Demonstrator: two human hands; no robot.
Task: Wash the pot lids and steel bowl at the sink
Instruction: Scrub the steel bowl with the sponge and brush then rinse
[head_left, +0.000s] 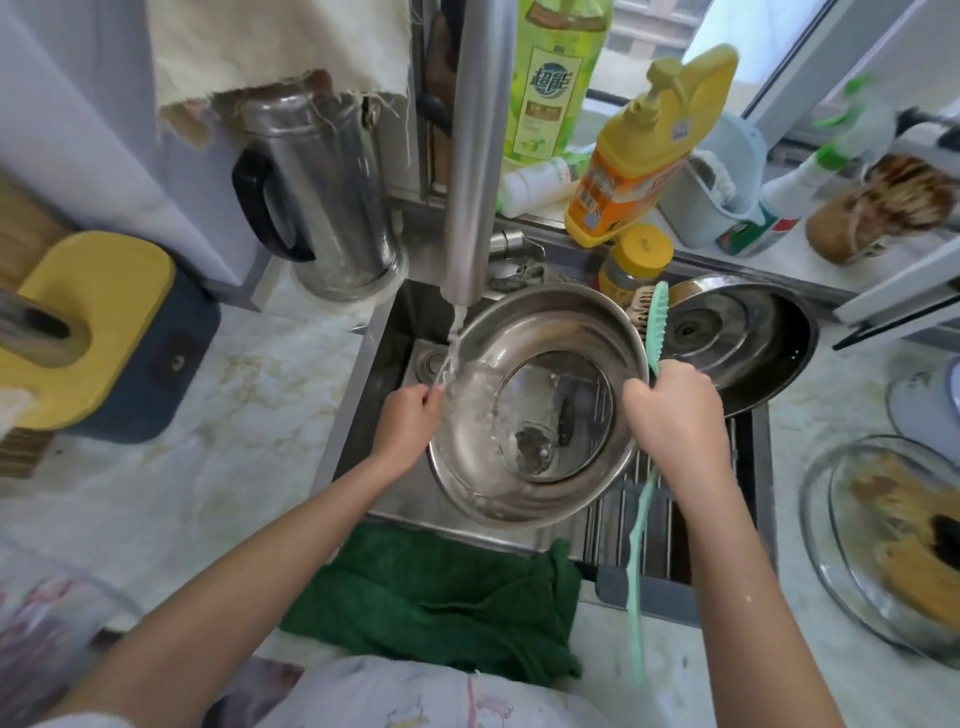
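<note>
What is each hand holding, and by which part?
The left hand grips the steel bowl by its left rim. The right hand holds the green brush mid-handle at the bowl's right rim.

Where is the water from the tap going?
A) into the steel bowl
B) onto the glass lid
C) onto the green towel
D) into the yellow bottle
A: the stream from the tap lands inside the bowl, which the left hand holds by its rim, while the right hand grips the brush.
</note>
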